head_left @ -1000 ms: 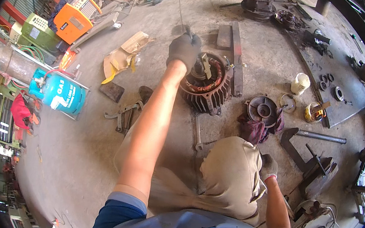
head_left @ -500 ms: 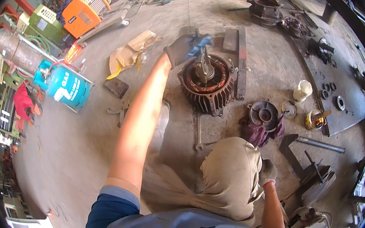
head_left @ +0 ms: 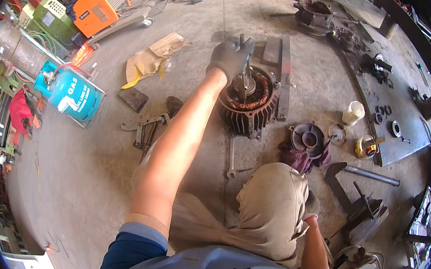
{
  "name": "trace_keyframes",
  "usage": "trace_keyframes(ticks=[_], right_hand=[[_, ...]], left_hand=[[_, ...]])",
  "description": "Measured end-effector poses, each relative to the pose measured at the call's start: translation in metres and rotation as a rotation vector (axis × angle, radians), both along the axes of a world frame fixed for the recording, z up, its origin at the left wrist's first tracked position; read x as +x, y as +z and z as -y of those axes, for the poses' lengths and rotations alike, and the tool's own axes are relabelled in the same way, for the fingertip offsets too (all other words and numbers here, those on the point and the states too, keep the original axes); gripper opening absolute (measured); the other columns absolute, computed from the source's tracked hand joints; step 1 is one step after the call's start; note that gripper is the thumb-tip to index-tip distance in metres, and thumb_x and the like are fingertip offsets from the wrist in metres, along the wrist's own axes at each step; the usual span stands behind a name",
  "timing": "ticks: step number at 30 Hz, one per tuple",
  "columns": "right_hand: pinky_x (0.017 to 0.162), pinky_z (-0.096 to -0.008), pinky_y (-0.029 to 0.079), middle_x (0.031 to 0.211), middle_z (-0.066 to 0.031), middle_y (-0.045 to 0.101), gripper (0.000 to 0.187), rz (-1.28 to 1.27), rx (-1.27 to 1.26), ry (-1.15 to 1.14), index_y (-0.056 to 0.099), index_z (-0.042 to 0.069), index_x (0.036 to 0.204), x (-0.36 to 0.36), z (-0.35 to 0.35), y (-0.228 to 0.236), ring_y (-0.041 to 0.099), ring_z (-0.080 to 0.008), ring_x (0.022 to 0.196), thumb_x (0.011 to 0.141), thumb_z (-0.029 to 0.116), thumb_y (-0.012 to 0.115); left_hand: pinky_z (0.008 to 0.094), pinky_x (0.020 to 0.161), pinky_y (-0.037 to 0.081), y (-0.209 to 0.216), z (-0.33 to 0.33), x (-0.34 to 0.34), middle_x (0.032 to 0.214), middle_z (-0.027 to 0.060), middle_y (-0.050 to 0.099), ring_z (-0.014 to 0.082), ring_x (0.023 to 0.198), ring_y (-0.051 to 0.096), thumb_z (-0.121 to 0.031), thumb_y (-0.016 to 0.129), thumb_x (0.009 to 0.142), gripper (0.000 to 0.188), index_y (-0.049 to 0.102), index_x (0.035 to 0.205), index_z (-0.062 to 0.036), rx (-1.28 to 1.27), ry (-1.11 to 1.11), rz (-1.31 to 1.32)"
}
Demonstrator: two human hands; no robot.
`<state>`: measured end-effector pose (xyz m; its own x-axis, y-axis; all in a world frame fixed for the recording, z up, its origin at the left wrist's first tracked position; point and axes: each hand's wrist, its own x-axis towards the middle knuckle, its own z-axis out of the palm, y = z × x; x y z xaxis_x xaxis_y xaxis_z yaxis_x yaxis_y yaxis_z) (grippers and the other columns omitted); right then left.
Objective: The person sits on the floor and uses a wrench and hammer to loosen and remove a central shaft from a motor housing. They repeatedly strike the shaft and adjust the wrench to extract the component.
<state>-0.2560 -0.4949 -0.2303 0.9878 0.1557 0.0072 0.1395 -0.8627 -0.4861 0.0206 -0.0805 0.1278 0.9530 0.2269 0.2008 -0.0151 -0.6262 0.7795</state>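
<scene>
motor housing [head_left: 245,122]: stood just below the left fingers, open end up, presumably so that its copper windings [head_left: 240,106] were reachable from above.
left hand [head_left: 228,58]: reached over the housing's far-left edge; fingers partly curled, but whether they gripped anything could not be told.
right hand [head_left: 313,204]: rested beside the knee [head_left: 272,195], perhaps for balance; fingers hidden, grip unclear.
round cover [head_left: 307,138]: lay right of the left fingers on purple cloth [head_left: 293,157], perhaps for cushioning.
wrench [head_left: 232,159]: lay bodyward of the left fingers, likely for easy reach.

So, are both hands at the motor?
No: the left hand is at the motor, but the right hand is down beside the bent knee.
</scene>
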Motion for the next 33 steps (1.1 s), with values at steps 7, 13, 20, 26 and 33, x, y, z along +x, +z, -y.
trace_keyframes(ticks=[7, 13, 20, 26, 33], right_hand=[[0.082, -0.0516, 0.053, 0.106, -0.0190, 0.071, 0.027, -0.104, 0.121, -0.114, 0.070, 0.008, 0.099, 0.000, -0.001, 0.003, 0.067, -0.0414, 0.098, 0.098, 0.029, 0.052], [0.083, -0.0514, 0.052, 0.099, -0.0215, 0.071, 0.032, -0.205, 0.255, -0.255, 0.071, 0.007, 0.096, -0.004, -0.006, 0.005, 0.067, -0.0441, 0.096, 0.098, 0.035, 0.057], [0.081, -0.0501, 0.053, 0.100, -0.0212, 0.071, 0.030, -0.100, 0.144, -0.126, 0.071, 0.007, 0.096, 0.004, -0.008, -0.007, 0.067, -0.0438, 0.097, 0.097, 0.034, 0.058], [0.079, -0.0532, 0.054, 0.097, -0.0187, 0.070, 0.017, 0.062, -0.021, -0.003, 0.069, 0.007, 0.087, -0.001, 0.001, 0.011, 0.067, -0.0424, 0.091, 0.085, 0.019, 0.058], [0.079, -0.0519, 0.055, 0.097, -0.0208, 0.071, 0.023, 0.022, -0.043, -0.047, 0.071, 0.006, 0.088, -0.004, 0.003, 0.027, 0.068, -0.0427, 0.091, 0.085, 0.027, 0.060]], left_hand=[[0.0375, 0.082, 0.055, -0.015, -0.013, 0.017, 0.097, 0.0173, 0.075, 0.0257, 0.091, 0.073, -0.036, 0.063, 0.098, 0.041, 0.072, 0.111, 0.0020, 0.001, -0.066, -0.109], [0.0339, 0.088, 0.053, -0.033, -0.047, 0.034, 0.110, 0.0061, 0.074, 0.0160, 0.099, 0.066, -0.028, 0.060, 0.105, 0.034, 0.071, 0.127, -0.0055, -0.321, -0.449, -0.134], [0.0300, 0.086, 0.058, -0.014, -0.053, 0.034, 0.120, 0.0078, 0.072, 0.0157, 0.107, 0.067, -0.037, 0.064, 0.103, 0.040, 0.068, 0.132, -0.0090, -0.494, -0.737, -0.359], [0.0319, 0.081, 0.061, -0.026, -0.057, 0.043, 0.121, 0.0085, 0.071, 0.0165, 0.107, 0.068, -0.034, 0.069, 0.100, 0.048, 0.060, 0.138, -0.0061, -0.463, -0.624, -0.157], [0.0330, 0.089, 0.054, -0.071, -0.065, 0.024, 0.106, 0.0060, 0.071, 0.0160, 0.094, 0.065, -0.034, 0.063, 0.105, 0.037, 0.068, 0.125, -0.0046, -0.261, -0.361, 0.174]])
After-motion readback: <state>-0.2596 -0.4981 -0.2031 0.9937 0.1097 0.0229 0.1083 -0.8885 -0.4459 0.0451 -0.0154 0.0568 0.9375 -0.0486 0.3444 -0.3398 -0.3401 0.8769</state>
